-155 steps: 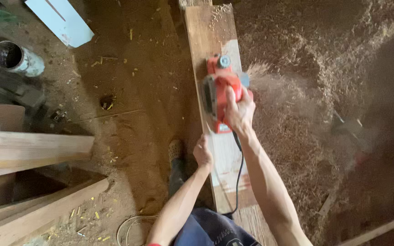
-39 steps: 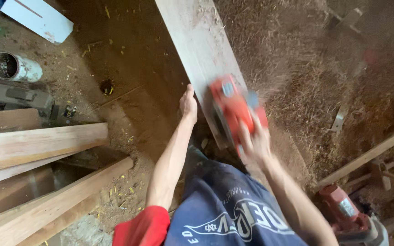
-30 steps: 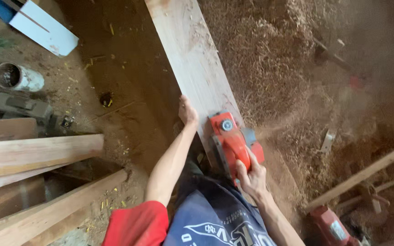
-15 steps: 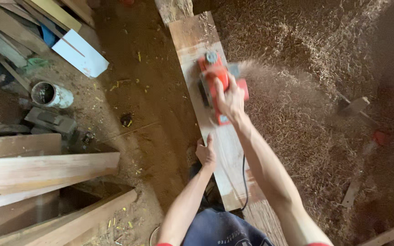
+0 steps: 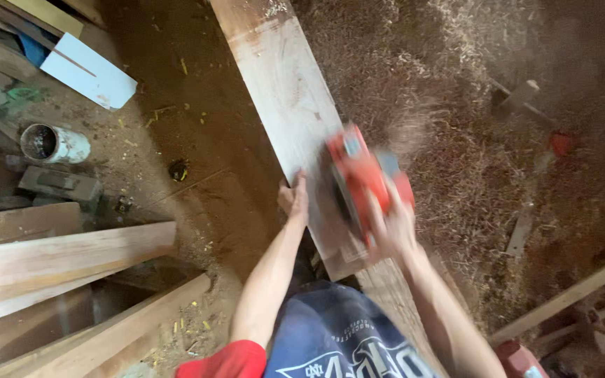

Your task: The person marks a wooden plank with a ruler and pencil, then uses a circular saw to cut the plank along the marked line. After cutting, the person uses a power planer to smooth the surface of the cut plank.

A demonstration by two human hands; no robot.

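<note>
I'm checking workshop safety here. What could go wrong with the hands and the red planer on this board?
The left hand rests on the edge of the board, right beside the red planer; a slip might bring the two together. The right hand alone grips the planer, so a kick may twist it loose. Wood shavings lie thickly beside the board and could hide trip hazards.

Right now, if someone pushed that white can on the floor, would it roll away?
Probably a little. The white can looks round and lies on its side, so it could roll. The dirt floor is rough with chips, and a grey block lies close by, so it would likely stop soon.
</note>
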